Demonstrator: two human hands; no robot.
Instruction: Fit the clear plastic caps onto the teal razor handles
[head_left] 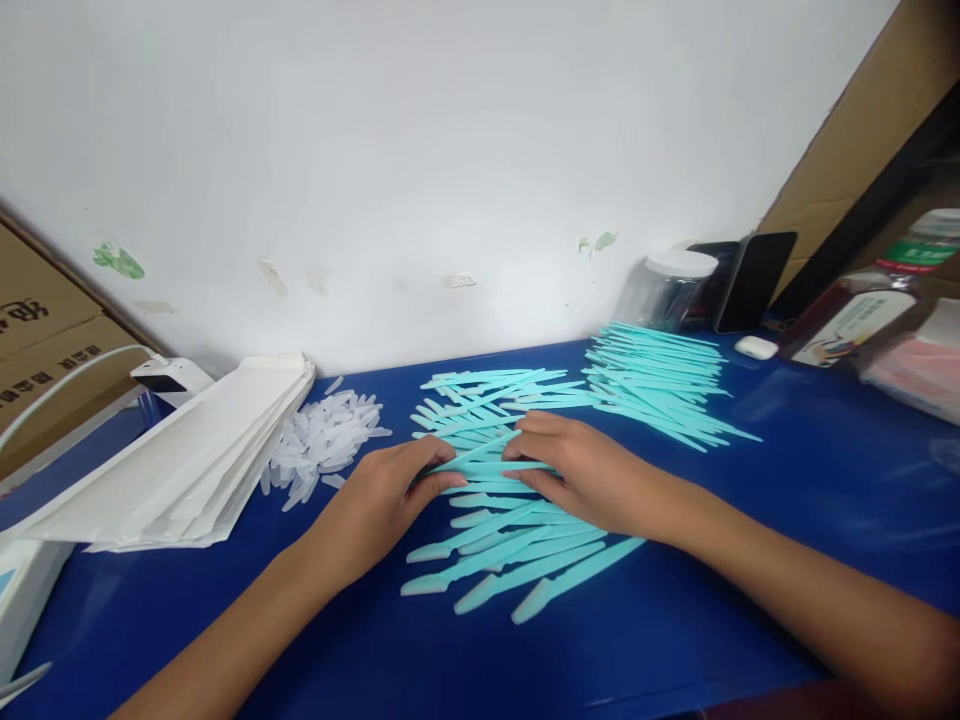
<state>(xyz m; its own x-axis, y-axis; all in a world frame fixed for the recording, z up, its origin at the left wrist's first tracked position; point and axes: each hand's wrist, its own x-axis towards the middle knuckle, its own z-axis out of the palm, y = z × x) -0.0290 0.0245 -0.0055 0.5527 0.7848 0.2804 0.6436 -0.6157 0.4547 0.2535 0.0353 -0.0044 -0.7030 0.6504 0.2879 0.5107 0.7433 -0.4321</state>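
Turquoise eyebrow razors (517, 575) lie in a loose spread across the middle of the blue table, blade ends mostly to the left. My left hand (382, 490) is closed, thumb and fingers pinching the left ends of a few razors. From the other side my right hand (592, 465) closes on the handles of razors in the same group, so the held ones (487, 467) stretch between both hands. How many are held I cannot tell. A denser pile of razors (652, 385) sits behind my right hand. Small translucent plastic covers (324, 440) are heaped left of my left hand.
White paper sleeves (202, 460) are stacked at the left, beside a white device (172, 380) with a cable. At the back right stand a clear jar (667, 290), a dark phone (755, 282), an earbud case (756, 347) and a bottle (855, 310). A white wall (450, 160) bounds the table.
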